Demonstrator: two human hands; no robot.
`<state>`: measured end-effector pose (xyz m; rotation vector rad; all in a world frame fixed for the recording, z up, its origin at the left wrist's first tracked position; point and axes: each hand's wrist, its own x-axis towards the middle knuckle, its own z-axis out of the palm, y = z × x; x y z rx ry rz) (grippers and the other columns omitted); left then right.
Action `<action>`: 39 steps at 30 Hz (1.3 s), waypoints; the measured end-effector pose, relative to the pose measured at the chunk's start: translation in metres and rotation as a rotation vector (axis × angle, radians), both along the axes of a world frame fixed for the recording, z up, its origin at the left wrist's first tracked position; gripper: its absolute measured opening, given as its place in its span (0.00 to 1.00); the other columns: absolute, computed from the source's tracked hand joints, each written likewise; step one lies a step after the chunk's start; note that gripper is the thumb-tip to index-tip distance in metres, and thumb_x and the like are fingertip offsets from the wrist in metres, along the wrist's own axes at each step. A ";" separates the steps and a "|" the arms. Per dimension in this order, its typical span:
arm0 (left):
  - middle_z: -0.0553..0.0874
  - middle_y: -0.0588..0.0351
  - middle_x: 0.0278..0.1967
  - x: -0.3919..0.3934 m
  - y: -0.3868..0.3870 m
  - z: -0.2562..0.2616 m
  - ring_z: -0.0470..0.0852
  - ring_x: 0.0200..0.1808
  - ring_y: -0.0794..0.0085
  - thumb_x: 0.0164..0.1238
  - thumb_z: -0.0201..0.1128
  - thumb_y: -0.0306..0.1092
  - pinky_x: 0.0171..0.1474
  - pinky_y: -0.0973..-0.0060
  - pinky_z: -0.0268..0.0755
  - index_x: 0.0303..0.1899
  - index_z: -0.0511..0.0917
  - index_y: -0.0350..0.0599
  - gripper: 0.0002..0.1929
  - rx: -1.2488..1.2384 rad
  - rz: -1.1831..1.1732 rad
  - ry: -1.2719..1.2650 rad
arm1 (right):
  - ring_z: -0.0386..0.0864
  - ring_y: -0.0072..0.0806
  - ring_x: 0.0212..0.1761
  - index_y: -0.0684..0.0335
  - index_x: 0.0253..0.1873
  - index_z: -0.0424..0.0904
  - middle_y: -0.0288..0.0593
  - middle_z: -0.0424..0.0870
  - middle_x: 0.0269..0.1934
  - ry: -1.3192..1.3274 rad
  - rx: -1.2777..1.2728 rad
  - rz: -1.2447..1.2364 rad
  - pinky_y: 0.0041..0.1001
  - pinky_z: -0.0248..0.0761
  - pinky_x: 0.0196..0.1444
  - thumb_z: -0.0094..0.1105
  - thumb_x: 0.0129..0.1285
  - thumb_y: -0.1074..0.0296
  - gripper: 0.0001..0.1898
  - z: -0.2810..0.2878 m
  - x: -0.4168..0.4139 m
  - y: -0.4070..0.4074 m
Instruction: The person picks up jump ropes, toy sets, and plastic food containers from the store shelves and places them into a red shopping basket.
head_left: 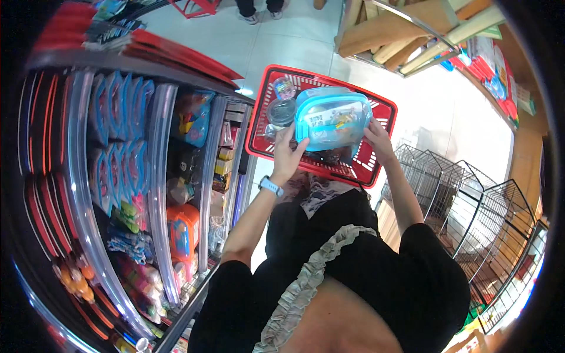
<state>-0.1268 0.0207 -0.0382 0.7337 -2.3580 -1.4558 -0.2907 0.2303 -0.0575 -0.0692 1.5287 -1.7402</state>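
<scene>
Between my hands is a clear plastic zip pouch (337, 121) with light-blue trim and printed contents. My left hand (289, 152) grips its lower left edge, thumb on the front, and a light-blue watch band circles that wrist. At the pouch's right edge my right hand (378, 139) holds on with its fingers. The pouch is over a red plastic shopping basket (384, 108) and hides much of its inside. Left of the pouch, a round clear tub with a dark lid (281, 111) and a small clear jar (284, 88) lie in the basket.
Shelves of packaged goods (119, 172) with clear plastic strips (161, 189) run along my left. Black wire cages (468, 212) stand to my right. A metal-framed bin of wooden rolls or boards (397, 35) is at upper right. Another person's feet (260, 16) show at the top.
</scene>
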 end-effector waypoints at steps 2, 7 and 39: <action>0.73 0.45 0.45 0.025 0.000 0.012 0.72 0.49 0.58 0.56 0.61 0.35 0.53 0.68 0.62 0.56 0.66 0.37 0.26 -0.021 0.055 0.033 | 0.69 0.25 0.52 0.65 0.62 0.57 0.41 0.69 0.54 -0.030 -0.118 0.058 0.27 0.63 0.54 0.48 0.60 0.73 0.24 0.004 0.006 -0.013; 0.72 0.48 0.48 0.099 -0.004 0.047 0.75 0.47 0.68 0.56 0.61 0.28 0.45 0.76 0.72 0.58 0.63 0.38 0.26 0.008 0.263 0.113 | 0.69 0.27 0.53 0.67 0.59 0.62 0.40 0.70 0.53 -0.091 -0.299 0.233 0.27 0.62 0.55 0.53 0.58 0.75 0.23 0.010 0.040 -0.061; 0.74 0.51 0.28 0.435 0.028 0.085 0.70 0.28 0.70 0.60 0.56 0.40 0.32 0.74 0.63 0.44 0.73 0.34 0.18 -0.143 1.191 0.142 | 0.75 0.17 0.33 0.68 0.58 0.64 0.37 0.77 0.38 0.300 -0.281 1.014 0.15 0.67 0.33 0.55 0.59 0.68 0.23 0.095 0.351 -0.232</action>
